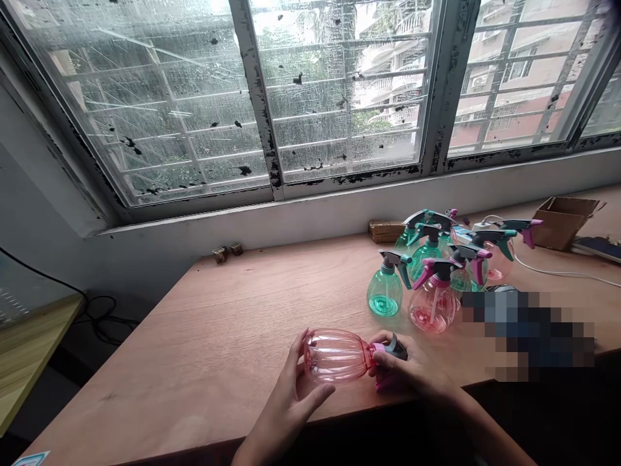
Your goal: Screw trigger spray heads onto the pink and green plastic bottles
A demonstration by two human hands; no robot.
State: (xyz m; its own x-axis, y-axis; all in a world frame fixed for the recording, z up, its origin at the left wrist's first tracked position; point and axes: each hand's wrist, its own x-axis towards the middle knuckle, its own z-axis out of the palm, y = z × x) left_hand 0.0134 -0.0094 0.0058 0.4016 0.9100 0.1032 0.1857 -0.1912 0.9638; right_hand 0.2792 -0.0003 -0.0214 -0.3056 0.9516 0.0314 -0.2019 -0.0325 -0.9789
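A clear pink spray bottle (pixel 336 355) lies sideways just above the table's front edge, its ribbed body to the left and its pink-and-dark-grey spray head (pixel 396 348) to the right. My left hand (pixel 298 395) cups the base end, fingers behind it and thumb along the near side. At the neck, my right hand (pixel 406 362) is closed around the collar and head, hiding part of the trigger. Beyond the hands stand a green spray bottle (pixel 384 294) and a pink spray bottle (pixel 431 309), upright, with several more behind them.
On the wooden table (pixel 233 336), an open cardboard box (pixel 563 223) and a white cable (pixel 553 270) are at the right. A brown block (pixel 385 230) lies by the window wall, two small brown pieces (pixel 220 254) farther left. A blurred dark patch (pixel 538 330) covers the right front.
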